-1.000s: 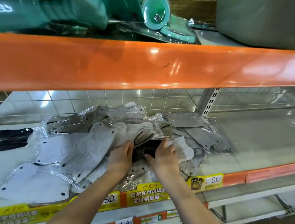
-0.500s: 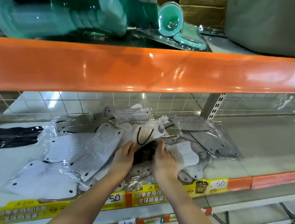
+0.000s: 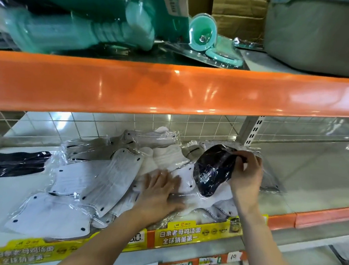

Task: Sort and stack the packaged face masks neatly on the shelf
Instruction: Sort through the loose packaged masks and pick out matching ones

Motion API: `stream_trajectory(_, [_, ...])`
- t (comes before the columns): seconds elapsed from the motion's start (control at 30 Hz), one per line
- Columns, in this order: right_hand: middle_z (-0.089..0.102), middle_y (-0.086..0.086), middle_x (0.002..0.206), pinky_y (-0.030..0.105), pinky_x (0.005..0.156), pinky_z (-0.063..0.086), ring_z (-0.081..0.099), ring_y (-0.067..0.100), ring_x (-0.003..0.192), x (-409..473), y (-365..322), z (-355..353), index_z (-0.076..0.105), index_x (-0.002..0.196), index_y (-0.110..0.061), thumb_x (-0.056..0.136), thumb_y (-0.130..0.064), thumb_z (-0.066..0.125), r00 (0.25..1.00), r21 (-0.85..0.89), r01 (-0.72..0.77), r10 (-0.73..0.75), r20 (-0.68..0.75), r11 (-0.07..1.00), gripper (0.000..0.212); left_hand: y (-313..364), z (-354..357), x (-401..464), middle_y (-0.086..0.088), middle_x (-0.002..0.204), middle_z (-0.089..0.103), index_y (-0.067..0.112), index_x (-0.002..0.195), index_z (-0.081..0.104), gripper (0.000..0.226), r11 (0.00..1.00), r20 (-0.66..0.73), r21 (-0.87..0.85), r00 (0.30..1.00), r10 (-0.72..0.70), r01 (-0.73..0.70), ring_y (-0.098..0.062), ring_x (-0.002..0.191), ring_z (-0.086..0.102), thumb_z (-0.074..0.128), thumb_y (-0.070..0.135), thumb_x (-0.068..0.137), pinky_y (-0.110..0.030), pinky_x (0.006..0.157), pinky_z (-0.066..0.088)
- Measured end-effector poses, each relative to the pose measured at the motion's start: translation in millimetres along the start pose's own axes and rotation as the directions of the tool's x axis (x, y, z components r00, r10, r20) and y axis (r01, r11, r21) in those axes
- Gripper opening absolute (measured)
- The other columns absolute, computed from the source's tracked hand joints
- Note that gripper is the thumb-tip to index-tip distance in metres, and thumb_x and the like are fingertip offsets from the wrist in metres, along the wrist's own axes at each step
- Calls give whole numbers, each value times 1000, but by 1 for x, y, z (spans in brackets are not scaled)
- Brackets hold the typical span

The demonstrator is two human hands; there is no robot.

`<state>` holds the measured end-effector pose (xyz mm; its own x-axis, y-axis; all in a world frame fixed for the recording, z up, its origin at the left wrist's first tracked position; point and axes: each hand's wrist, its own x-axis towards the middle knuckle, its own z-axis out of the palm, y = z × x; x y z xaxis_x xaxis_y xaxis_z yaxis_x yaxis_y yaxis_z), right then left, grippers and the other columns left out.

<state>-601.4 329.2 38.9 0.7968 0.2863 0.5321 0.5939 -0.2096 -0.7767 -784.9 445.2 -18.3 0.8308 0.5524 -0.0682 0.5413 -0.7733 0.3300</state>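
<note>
Black packaged mask (image 3: 212,168) pinched at its upper edge by the right hand (image 3: 246,175), lifted clear of the heap and tilted. Left hand (image 3: 160,192) spread flat, fingers straight, pressing down on the pile of white packaged masks (image 3: 107,175) beneath and to its left. Sorting barely begun, by the look of it: white packs lying overlapped at all angles, none squared into a stack, a few more half hidden behind the right hand. One dark pile of black masks (image 3: 10,163) already set apart, far to the left of the left hand, probably where the lifted pack belongs. Still left: pulling out any remaining dark packs, then squaring the white ones.

Pale, glossy shelf (image 3: 311,185), bare to the right of the right hand, wire grid and tiled wall behind. Orange beam (image 3: 172,90) overhead, teal blister-packed goods (image 3: 84,20) and cardboard boxes (image 3: 239,10) on the level above. Yellow price strips (image 3: 182,233) along the front edge below both wrists.
</note>
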Motion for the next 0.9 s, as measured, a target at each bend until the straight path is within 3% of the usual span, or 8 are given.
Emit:
stream_trajectory(0.1, [56,9,101,9,74,37,56,12,87,9,-21,-11,64,88,-17,87,7,51,991,78,7,-18,133,997,27,14,-10,1,12,158,-1,34,151,9,81,960,-124,-267,991,52,-84,-7,145,-5,49,61,86,-33,119,2])
stream_trajectory(0.2, [56,3,95,0,72,34,52,-8,84,12,-38,-9,60,82,-21,86,11,51,957,97,95,-118,265,991,34,35,-30,8,19,145,28,29,149,21,82,679,-157,-730,986,-48,-83,2,132,24,52,59,80,-20,106,25])
stream_trajectory(0.37, [56,1,102,3,79,37,51,-16,92,-1,-63,-2,60,88,-24,84,14,49,903,204,167,-232,360,965,40,50,-46,29,4,114,64,17,118,57,47,357,-166,-929,974,-155,-101,-6,102,60,77,20,76,-22,88,49])
stream_trajectory(0.5, [36,-3,135,27,97,45,43,0,123,-11,-63,13,43,135,-22,85,4,58,926,194,79,-144,349,978,58,49,-40,33,-11,100,71,8,101,62,20,146,-114,-987,934,-340,-67,-29,95,66,66,0,84,-44,87,54])
stream_trajectory(0.6, [23,1,151,31,97,41,31,21,138,-23,-53,19,19,151,-20,88,-17,65,927,-7,7,-4,376,1000,78,45,-36,29,-10,99,72,5,106,64,19,-132,-63,-984,929,-366,-118,-26,95,68,59,0,89,-38,76,56])
stream_trajectory(0.7, [40,6,145,45,104,38,38,29,133,-32,-38,24,25,149,-19,89,-33,62,879,-278,14,121,461,961,72,40,-37,23,-14,101,71,-2,113,59,22,-441,44,-890,940,-338,-117,-24,91,69,50,2,94,-29,68,55])
stream_trajectory(0.77, [55,10,130,41,96,42,49,32,122,-33,-30,27,45,136,-14,90,-27,61,864,-317,70,101,493,946,51,38,-40,18,-13,98,72,-1,110,59,20,-549,104,-831,947,-305,-86,-23,89,69,47,6,96,-31,73,53])
stream_trajectory(0.9, [58,14,117,32,81,38,55,34,108,-36,-27,35,61,119,-7,89,-4,58,857,-276,87,69,511,957,30,25,-45,5,-11,94,72,5,106,61,18,-529,170,-849,944,-283,-6,-25,95,64,45,11,98,-40,78,51])
